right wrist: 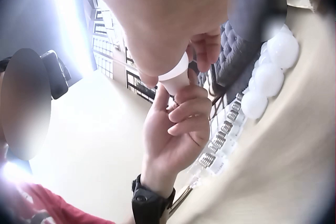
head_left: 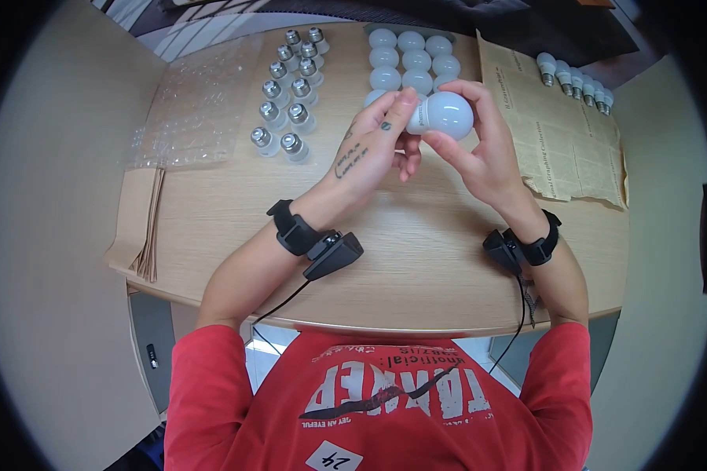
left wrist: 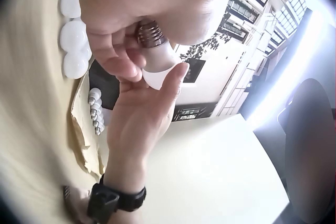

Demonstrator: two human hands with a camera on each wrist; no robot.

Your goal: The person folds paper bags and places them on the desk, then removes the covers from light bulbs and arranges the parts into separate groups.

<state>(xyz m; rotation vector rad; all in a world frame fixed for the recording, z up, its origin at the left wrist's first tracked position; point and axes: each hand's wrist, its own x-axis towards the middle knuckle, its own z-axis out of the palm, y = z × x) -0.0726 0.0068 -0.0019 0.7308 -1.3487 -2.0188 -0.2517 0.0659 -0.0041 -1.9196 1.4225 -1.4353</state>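
Observation:
A white globe light bulb (head_left: 450, 118) is held up between both hands above the table. My right hand (head_left: 492, 153) grips the round globe, thumb on the near side and fingers round the far side. From the left, my left hand (head_left: 373, 141) pinches the printed collar end, with the thumb uppermost. In the left wrist view the bulb's metal screw base (left wrist: 150, 34) shows beneath the left palm. The right wrist view shows the white collar (right wrist: 176, 82) between the two hands, left fingers curled at its lower end.
Clear bulbs (head_left: 275, 90) with screw caps upward stand in two columns at the back left. White globes (head_left: 411, 61) fill rows at the back middle. Small bulbs (head_left: 577, 82) lie along printed brown paper (head_left: 562, 149) at right. Clear plastic packaging (head_left: 192, 110) and brown paper bags (head_left: 137, 220) lie left.

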